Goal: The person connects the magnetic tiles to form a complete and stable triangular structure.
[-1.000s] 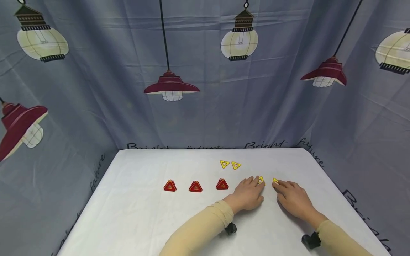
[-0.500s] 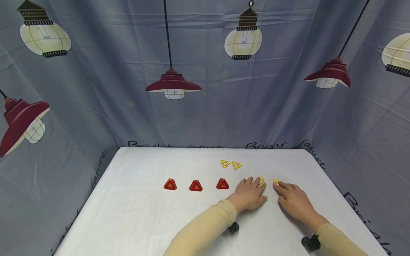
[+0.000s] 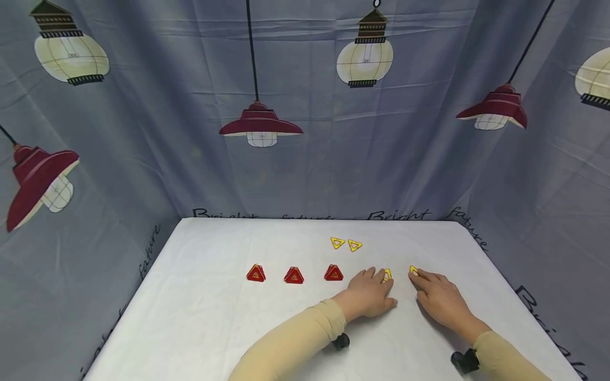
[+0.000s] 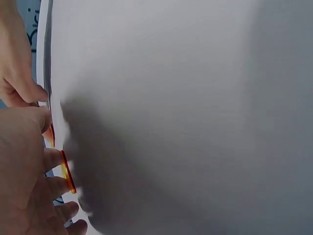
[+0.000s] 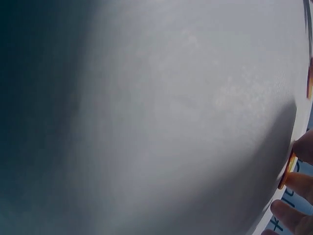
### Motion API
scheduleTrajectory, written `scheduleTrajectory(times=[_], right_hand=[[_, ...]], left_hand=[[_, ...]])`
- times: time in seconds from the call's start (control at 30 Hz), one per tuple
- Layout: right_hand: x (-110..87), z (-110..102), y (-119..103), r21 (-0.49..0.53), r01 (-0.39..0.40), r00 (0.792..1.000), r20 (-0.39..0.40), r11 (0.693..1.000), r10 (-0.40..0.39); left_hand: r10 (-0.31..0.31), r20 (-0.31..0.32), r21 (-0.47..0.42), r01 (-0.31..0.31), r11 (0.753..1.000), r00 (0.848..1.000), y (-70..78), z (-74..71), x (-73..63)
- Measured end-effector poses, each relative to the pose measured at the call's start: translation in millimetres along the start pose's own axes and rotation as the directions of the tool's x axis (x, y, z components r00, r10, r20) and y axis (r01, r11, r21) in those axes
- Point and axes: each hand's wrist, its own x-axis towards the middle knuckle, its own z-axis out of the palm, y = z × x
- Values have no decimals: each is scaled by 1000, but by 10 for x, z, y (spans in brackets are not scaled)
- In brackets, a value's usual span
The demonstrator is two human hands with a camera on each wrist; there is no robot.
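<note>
My left hand (image 3: pixel 368 293) lies over the table, palm down with fingers stretched out. Its fingertips touch a yellow triangle frame (image 3: pixel 387 274), partly covered by them; the left wrist view shows two fingertips against that triangle (image 4: pixel 68 172). To the right, my right hand (image 3: pixel 442 299) reaches forward, its extended index finger on a second yellow triangle frame (image 3: pixel 413 269). In the right wrist view, fingertips touch this triangle's (image 5: pixel 287 170) edge. Left of my left hand, three red triangular pieces, including a middle one (image 3: pixel 294 275), form a row.
Two more yellow triangles, one on the left (image 3: pixel 337 243) and one on the right (image 3: pixel 355 245), lie farther back. The white table (image 3: pixel 190 317) ends at a grey curtain (image 3: pixel 305 174) printed with lamps. Black wrist cameras sit under both sleeves.
My left hand and its yellow triangle have slid slightly left and towards me. The right hand's other fingers have drawn back a little from its triangle. The head view has shifted slightly.
</note>
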Motion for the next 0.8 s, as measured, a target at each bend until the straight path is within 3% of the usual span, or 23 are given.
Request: scheduleTrajectory(times=[0.23, 0.5, 0.8], right_hand=[[-8, 3, 1, 1, 1, 1000, 3, 1000, -1], [6, -19, -13, 13, 40, 999, -15, 999, -40], [18, -31, -10, 17, 14, 1000, 25, 1000, -14]], left_hand=[[99, -11, 19, -99, 995, 995, -101, 55, -371], [182, 27, -33, -181, 983, 983, -370, 47, -923], [160, 40, -88, -156, 984, 986, -715, 76, -1519]])
